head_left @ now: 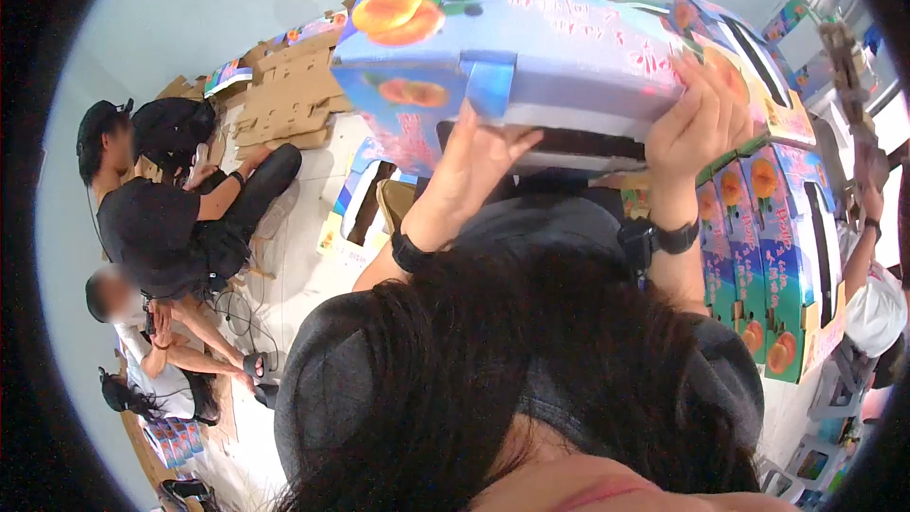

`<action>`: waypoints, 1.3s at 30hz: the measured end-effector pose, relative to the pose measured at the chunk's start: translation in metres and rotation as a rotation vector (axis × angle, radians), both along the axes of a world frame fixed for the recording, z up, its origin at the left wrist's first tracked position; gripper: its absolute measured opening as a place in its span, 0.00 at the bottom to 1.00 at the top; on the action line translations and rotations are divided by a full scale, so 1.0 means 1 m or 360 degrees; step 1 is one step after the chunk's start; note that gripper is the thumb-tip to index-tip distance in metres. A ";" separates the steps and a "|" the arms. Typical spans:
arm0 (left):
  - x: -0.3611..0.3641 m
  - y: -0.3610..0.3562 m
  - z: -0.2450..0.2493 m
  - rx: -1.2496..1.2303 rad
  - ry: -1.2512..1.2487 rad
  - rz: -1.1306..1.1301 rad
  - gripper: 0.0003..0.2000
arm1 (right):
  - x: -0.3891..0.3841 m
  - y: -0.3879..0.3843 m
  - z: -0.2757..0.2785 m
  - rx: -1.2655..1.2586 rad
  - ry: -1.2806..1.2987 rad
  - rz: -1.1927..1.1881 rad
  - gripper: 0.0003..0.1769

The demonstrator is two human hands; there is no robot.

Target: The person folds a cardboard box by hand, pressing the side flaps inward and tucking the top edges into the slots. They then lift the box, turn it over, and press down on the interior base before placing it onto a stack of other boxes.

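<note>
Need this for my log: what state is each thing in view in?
box: folded up, raised, held by both hands.
left hand: grip under the box's lower edge.
right hand: grip on the box's side.
row of boxes: folded up, standing side by side.
cardboard sheets: flat, unfolded, piled on the floor.

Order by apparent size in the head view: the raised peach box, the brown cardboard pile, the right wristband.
1. peach box, nearest the camera.
2. brown cardboard pile, farther off, so real size unsure.
3. right wristband.
</note>
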State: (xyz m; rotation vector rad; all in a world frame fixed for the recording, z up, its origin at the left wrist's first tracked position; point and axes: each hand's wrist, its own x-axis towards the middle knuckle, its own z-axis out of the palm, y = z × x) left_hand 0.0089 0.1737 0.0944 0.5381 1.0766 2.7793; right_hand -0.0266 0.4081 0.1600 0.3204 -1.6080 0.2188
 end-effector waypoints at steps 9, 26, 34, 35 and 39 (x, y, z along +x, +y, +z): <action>0.003 -0.006 0.027 -0.2127 0.1784 0.1047 0.27 | -0.053 -0.003 0.018 -0.0016 0.0035 0.0110 0.10; -0.099 0.009 0.020 -0.2696 0.1405 0.1549 0.16 | -0.043 -0.010 -0.012 0.0102 -0.0504 0.0710 0.13; -0.140 0.005 0.017 -0.2908 0.1230 0.1389 0.19 | -0.093 -0.017 -0.061 0.0221 -0.0874 0.0496 0.24; -0.140 0.003 0.018 -0.2883 0.1245 0.1375 0.19 | -0.094 -0.017 -0.062 0.0229 -0.0884 0.0475 0.25; -0.137 0.001 0.016 -0.2783 0.1290 0.1350 0.18 | -0.091 -0.016 -0.064 0.0262 -0.0901 0.0448 0.26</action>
